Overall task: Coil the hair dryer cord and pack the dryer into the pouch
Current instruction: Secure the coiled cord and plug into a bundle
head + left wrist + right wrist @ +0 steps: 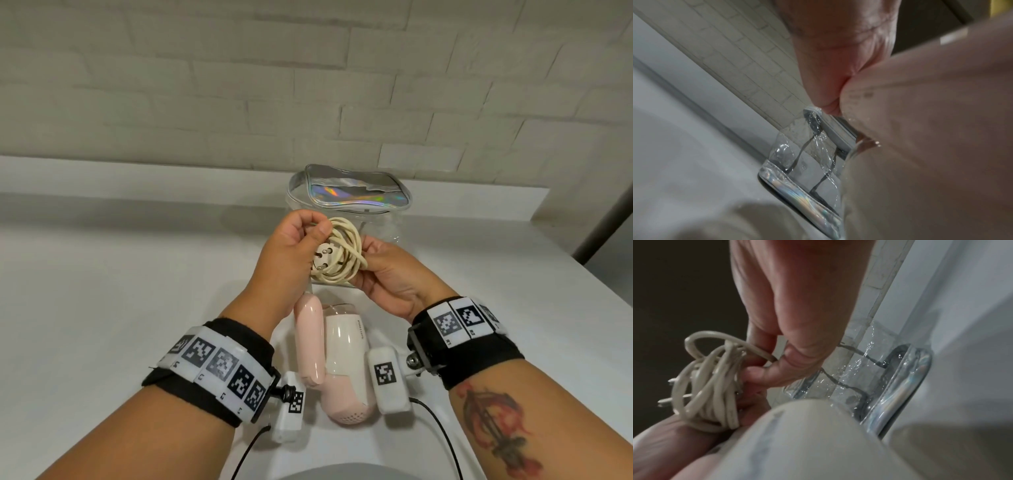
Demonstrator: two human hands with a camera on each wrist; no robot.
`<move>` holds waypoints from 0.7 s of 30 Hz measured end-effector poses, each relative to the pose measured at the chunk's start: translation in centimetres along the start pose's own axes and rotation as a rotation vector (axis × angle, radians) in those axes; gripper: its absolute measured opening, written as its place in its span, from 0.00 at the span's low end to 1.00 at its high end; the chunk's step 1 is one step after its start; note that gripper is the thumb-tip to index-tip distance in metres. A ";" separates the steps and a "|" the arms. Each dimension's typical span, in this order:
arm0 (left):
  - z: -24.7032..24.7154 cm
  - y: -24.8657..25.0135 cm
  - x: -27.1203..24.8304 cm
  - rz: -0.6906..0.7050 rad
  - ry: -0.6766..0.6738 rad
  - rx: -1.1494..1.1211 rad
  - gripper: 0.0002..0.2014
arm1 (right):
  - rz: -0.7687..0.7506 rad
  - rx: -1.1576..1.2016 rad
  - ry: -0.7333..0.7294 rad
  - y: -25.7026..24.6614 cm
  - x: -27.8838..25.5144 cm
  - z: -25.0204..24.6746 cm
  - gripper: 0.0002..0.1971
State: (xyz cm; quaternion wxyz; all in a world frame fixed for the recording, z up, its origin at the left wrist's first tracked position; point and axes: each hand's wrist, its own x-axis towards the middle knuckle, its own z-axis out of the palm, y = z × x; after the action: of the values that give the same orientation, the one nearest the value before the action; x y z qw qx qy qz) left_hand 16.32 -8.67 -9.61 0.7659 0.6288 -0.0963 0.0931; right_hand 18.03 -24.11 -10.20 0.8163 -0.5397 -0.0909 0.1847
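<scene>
Your left hand [291,246] covers the near side of the coiled cord [339,255], so you cannot see where its fingertips sit. The hair dryer [337,359] is partly hidden under your wrists, and it fills the left wrist view as a pale blur. The clear pouch [346,202] disappears behind both hands.

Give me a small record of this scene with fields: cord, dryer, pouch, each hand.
cord: cream cord, coiled into a bundle, two-pin plug facing the camera
dryer: pink and white folded hair dryer, lying on the white counter between the wrists
pouch: clear plastic pouch with holographic silver trim, behind the hands
left hand: grips the coil
right hand: pinches the coil
</scene>
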 end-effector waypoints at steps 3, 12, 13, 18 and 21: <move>-0.1 -0.1 0.0 0.045 0.006 0.018 0.05 | -0.017 0.039 0.042 -0.1 0.1 0.3 0.10; 0.1 0.0 -0.4 -0.003 -0.140 -0.110 0.17 | -0.080 0.253 0.119 -0.5 0.0 0.7 0.13; 0.0 -0.1 -0.5 -0.014 -0.167 -0.134 0.17 | -0.082 0.259 0.121 -0.5 0.0 0.7 0.13; 0.4 -0.4 -0.8 -0.034 -0.242 -0.142 0.16 | -0.081 0.330 0.091 -0.7 -0.1 0.9 0.14; 0.7 -0.4 -0.7 -0.042 -0.244 -0.085 0.19 | -0.058 0.318 0.067 -0.9 -0.2 0.8 0.15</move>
State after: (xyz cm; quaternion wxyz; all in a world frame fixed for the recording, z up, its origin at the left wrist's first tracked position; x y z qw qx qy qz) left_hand 15.74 -9.44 -10.08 0.7762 0.6044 -0.1794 -0.0045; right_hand 17.76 -23.81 -9.05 0.8990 -0.4067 -0.0488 0.1553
